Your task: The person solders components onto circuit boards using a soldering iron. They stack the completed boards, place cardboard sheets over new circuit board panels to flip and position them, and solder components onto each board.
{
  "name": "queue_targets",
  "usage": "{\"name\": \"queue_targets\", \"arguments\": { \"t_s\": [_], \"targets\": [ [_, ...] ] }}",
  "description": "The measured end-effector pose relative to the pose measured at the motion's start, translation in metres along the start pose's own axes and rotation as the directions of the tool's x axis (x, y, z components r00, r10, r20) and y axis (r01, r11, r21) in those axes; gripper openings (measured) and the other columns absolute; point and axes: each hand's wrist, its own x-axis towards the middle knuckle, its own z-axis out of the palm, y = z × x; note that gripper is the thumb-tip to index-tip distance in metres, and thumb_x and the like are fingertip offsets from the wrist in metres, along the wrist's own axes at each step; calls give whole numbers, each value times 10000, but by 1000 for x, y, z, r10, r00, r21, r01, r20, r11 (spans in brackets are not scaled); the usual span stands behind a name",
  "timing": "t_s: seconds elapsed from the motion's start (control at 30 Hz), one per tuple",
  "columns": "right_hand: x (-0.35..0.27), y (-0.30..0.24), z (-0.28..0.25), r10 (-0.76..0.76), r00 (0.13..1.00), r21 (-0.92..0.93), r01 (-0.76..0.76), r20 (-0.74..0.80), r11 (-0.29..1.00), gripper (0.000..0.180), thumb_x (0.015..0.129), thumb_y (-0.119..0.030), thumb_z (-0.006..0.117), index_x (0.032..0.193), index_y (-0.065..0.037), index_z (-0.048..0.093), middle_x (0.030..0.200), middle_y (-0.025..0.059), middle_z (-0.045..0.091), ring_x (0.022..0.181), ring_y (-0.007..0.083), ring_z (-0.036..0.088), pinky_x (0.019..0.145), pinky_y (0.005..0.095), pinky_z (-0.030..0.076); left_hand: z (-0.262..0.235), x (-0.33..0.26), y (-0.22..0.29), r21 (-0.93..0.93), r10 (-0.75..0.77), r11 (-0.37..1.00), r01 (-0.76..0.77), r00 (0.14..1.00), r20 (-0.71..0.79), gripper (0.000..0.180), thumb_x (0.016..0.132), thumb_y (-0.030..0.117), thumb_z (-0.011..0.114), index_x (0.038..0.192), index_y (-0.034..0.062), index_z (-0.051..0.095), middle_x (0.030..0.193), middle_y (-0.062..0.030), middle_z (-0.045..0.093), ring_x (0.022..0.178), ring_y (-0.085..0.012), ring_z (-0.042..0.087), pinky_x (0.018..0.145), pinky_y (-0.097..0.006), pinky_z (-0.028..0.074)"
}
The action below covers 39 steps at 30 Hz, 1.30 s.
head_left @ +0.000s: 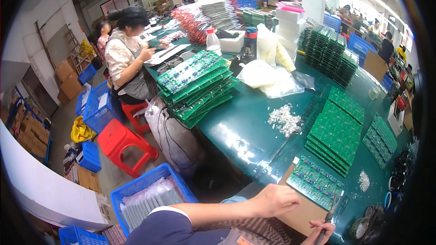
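Observation:
My left hand is closed, thumb and fingertips together, beside the left edge of a green circuit board. Whatever it pinches is too small or hidden to make out. At the lower edge my right hand is wrapped round a slim tool with a dark handle and a metal end, which points up at the board's lower right corner. Rows of small parts cover the board, and a white piece shows at its upper left corner. Under it lies a brown cardboard sheet.
Small white parts lie in a pile and a smaller heap. Green boards are stacked ahead, to the left and at the back. A blue crate and red stool stand left; a co-worker sits beyond.

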Motion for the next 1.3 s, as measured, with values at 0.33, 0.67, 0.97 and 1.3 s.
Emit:
{"name": "queue_targets", "arguments": {
  "t_s": [0.33, 0.67, 0.97, 1.3],
  "targets": [
    [29, 13, -31, 79, 934, -277, -182, -348, 943, 840, 950, -690, 183, 1202, 7, 578, 755, 89, 634, 595, 162, 550, 565, 242, 433, 14, 44, -30, 142, -19, 990, 14, 999, 40, 89, 823, 115, 688, 867, 61, 634, 731, -57, 601, 707, -237, 626, 603, -353, 510],
    [20, 18, -44, 185, 915, -360, -318, -357, 877, 432, 1029, -335, 417, 1177, 27, 602, 853, 110, 654, 685, 176, 585, 616, 281, 481, 24, 66, -28, 242, 3, 970, -7, 1000, 15, 109, 783, 103, 714, 850, 87, 629, 665, -32, 562, 610, -202, 550, 555, -328, 472],
    [29, -1, -41, 320, 932, -85, -337, -172, 938, 223, 888, 26, 556, 1104, -4, 507, 888, 148, 620, 767, 168, 605, 702, 289, 504, 36, 84, -24, 250, 3, 965, -72, 964, 265, 178, 705, 43, 752, 843, 88, 649, 875, -33, 715, 626, -189, 602, 551, -310, 490],
    [14, 3, -55, 293, 931, -182, -333, -217, 925, 157, 770, 9, 666, 905, 30, 590, 740, 117, 644, 617, 157, 570, 539, 267, 435, 72, 66, -13, 266, -18, 961, -80, 937, 349, 160, 702, 65, 741, 803, 111, 626, 863, 18, 702, 565, -144, 501, 496, -283, 423]
  ]
}}
